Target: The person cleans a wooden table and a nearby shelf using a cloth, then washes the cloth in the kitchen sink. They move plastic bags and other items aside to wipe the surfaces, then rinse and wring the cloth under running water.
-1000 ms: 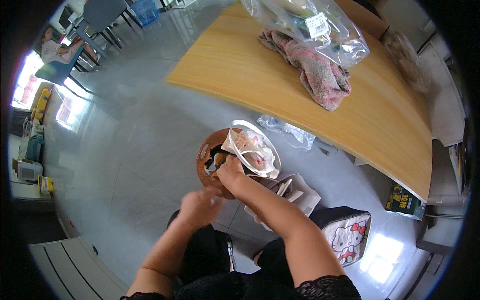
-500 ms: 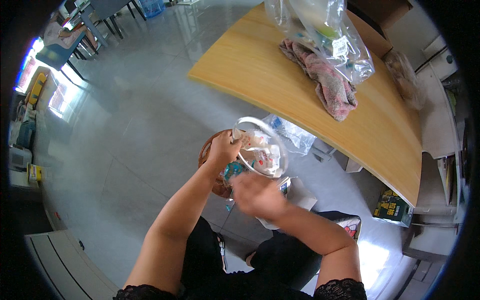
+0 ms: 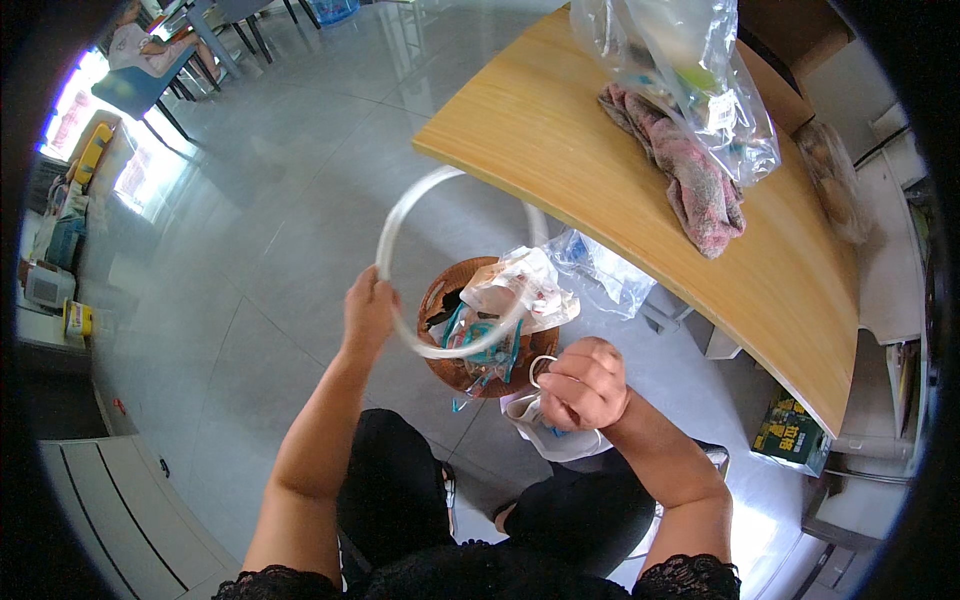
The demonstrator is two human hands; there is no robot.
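Observation:
My left hand point(image 3: 368, 305) is closed on the rim of a large whitish ring point(image 3: 403, 210), held up over a brown wicker basket point(image 3: 447, 372). Inside the basket lie crumpled white packaging point(image 3: 522, 288) with red marks and teal clear plastic wrappers point(image 3: 490, 340). My right hand point(image 3: 585, 383) is closed in a fist right of the basket. A small pale loop point(image 3: 541, 371) sticks out from its fingers; the rest of it is hidden in the fist. Below that hand stands a white bag point(image 3: 560, 443), partly covered by it.
A wooden table point(image 3: 540, 130) at right bears a clear plastic bag point(image 3: 700, 70) and a pinkish-grey cloth point(image 3: 690, 180). Another clear bag point(image 3: 605, 270) lies below its edge. A dark green box point(image 3: 790, 435) stands under the table. Far left, a person sits on a chair point(image 3: 140, 90).
My left hand has moved left and lifted the ring away from the basket, uncovering the wrappers. My right hand has moved right, off the basket. The whole view has shifted slightly.

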